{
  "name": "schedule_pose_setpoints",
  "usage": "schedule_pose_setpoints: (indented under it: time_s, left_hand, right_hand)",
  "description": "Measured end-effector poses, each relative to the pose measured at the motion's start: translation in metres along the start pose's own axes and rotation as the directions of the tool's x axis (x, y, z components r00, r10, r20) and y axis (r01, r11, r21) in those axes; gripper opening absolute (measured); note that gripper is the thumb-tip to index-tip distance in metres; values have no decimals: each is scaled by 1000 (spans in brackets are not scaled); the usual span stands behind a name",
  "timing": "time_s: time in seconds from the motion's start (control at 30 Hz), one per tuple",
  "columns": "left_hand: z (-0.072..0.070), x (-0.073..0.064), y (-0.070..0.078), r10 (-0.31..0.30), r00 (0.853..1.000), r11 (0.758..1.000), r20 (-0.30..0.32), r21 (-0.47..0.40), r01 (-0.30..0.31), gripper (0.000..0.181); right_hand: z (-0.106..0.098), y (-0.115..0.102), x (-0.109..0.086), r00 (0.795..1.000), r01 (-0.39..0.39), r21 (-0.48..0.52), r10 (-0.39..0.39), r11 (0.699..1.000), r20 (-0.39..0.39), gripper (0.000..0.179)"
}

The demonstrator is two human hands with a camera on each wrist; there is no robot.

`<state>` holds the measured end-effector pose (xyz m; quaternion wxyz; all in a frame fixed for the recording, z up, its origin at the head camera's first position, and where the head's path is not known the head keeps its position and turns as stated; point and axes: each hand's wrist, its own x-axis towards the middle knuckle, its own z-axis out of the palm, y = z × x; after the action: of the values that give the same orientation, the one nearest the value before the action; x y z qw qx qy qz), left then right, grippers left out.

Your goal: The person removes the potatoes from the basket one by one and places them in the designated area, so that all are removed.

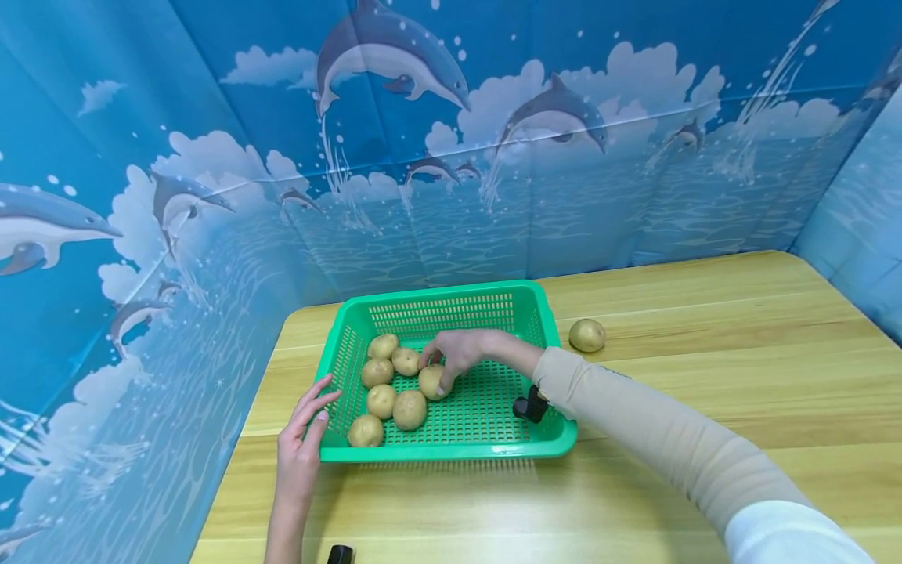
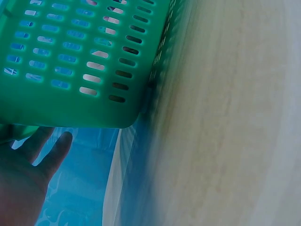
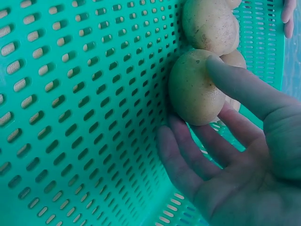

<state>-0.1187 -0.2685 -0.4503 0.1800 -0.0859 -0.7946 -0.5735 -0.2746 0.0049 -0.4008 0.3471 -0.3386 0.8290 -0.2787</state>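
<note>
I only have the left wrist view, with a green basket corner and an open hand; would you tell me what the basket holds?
Observer: The head view shows seven potatoes clustered in the left part of the green basket.
Operator: Thank you. What is the right hand doing?
Observer: The right hand holds one potato between thumb and fingers, inside the basket.
Operator: Is anything outside it?
Observer: A loose potato lies on the table, right of the basket.

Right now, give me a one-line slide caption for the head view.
Right hand grips a tan potato in a green perforated plastic basket; left hand touches its rim.
</note>
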Motion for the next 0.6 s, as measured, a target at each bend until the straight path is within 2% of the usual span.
schedule_pose_setpoints:
  time_s: [0.17,0.33,0.6]
  left_hand:
    - [-1,0,1,14,1000,1000,2,-5,-14,29]
    - [-2,0,0,-1,1000,1000,11,-4,1,29]
    - [-2,-1,-1,-15,1000,1000,18,14,15,29]
  right_hand:
    - [0,0,0,1000,4,-38,-4,999,2,57]
    - [-1,-1,1,1000,13,-105,-14,994,-12,56]
    - [-1,-4,-1,994,14,-147,-30,989,-102,53]
